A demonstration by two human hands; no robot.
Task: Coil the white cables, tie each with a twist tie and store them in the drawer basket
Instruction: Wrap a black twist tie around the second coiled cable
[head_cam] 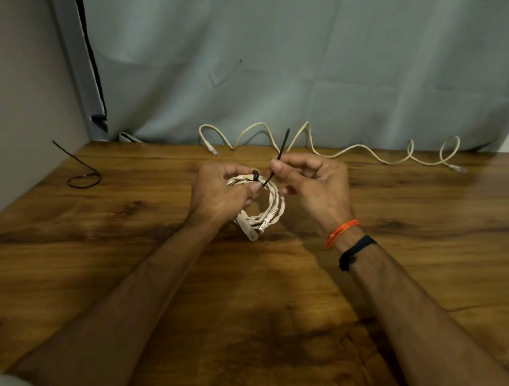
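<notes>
While the left hand (219, 193) grips the coiled white cable (272, 206) above the wooden table (114, 240), its fingers are closed around the far-left part of the coil, and the thumb presses on the strands. The coil hangs between the 2 hands, with its 2 clear plugs (253, 229) pointing down toward the near side, just above the table surface. A black twist tie (277, 160) is wrapped around the coil at the far side, just beside the left thumb, and its long free end rises up and to the far right. The right hand (314, 188) pinches this free end between thumb and index finger, with the other fingers curled; it is to the right of the coil and very close to it. On the right wrist are an orange thread band (342, 233) and a black band (356, 252). A second white cable (331, 144) lies loose and wavy at the far edge of the table, against the grey-blue curtain (294, 54), well apart from both hands. Another black tie (83, 170) lies curled at the far left of the table. No basket or drawer shows in the view.
</notes>
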